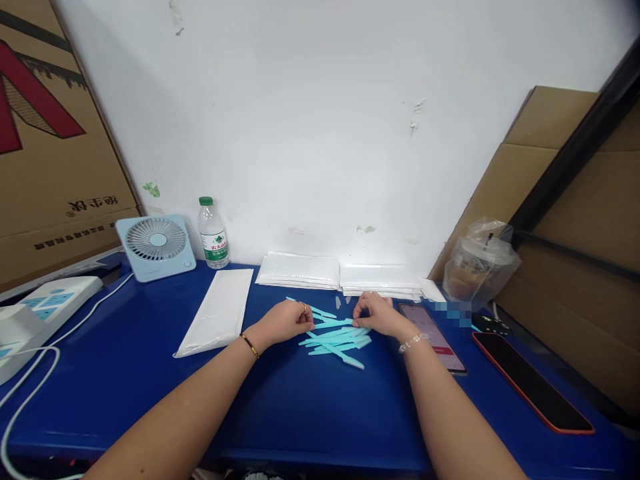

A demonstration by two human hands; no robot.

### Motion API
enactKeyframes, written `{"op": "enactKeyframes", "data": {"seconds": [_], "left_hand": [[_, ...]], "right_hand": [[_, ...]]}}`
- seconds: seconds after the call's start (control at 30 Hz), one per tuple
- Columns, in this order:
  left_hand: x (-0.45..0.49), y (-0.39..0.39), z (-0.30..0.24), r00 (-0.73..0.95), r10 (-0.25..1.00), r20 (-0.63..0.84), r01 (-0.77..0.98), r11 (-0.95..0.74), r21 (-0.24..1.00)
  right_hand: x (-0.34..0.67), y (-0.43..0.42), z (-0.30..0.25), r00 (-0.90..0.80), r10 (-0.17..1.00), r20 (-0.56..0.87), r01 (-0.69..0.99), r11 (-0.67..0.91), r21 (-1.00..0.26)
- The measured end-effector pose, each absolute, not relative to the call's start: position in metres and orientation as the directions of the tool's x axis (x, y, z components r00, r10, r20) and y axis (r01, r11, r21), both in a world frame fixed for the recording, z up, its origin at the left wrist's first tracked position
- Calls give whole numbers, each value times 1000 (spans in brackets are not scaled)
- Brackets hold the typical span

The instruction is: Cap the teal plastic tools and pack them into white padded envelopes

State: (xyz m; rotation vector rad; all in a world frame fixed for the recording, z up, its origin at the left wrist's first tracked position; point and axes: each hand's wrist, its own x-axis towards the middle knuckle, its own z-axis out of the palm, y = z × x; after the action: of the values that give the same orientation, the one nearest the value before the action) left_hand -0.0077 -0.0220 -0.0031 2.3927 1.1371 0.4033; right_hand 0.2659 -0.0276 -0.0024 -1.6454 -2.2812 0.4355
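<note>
**A:** Op., what's at ctr. of the head view?

**B:** Ctr.: a loose pile of turquoise sticks (340, 339) on the blue table (300, 413), several lying crosswise. I see the L hand (283, 323) w/ thumb and fingers pinching the L end of one stick (333, 325), and the R hand (377, 313) pinching near its R end. Whether that stick is clear of the pile or resting on it, I can't tell.

**A:** Surroundings?

**B:** Rear: two stacks of white packets, L stack (299, 271) and R stack (381, 279), side by side near the wall (320, 133). Far L: a single white packet (220, 310), flat, apart from the pile. R: a lit phone (433, 337) near the R wrist; beyond it, a dark phone (533, 383).

**A:** Step in hand?

**B:** My judgement: singling out or lining up one stick, both ends gripped; which of the two, I can't tell.

**A:** And the next move calls for?

**B:** IMO, a light, even pinch at both ends, w/ the stick kept level. The crossed sticks beneath could snag, i.e. neighbours might get dragged along.
</note>
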Motion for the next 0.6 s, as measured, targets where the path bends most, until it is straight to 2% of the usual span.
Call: {"op": "enactKeyframes", "data": {"seconds": [0.07, 0.23, 0.43, 0.6], "left_hand": [[-7, -23, -3, 610, 791, 45, 658, -537, 528], [-8, -20, -1, 621, 774, 126, 650, -598, 468], [-24, -6, -5, 540, 831, 135, 741, -545, 391], [-29, -1, -13, 587, 781, 214, 673, -618, 406]], "right_hand": [[263, -28, -2, -335, 941, 56, 839, 325, -436], [254, -30, 2, -408, 902, 140, 768, 422, -482], [264, -27, 2, -273, 944, 187, 793, 331, -512], [274, -23, -3, -251, 935, 252, 754, 352, -554]]}}
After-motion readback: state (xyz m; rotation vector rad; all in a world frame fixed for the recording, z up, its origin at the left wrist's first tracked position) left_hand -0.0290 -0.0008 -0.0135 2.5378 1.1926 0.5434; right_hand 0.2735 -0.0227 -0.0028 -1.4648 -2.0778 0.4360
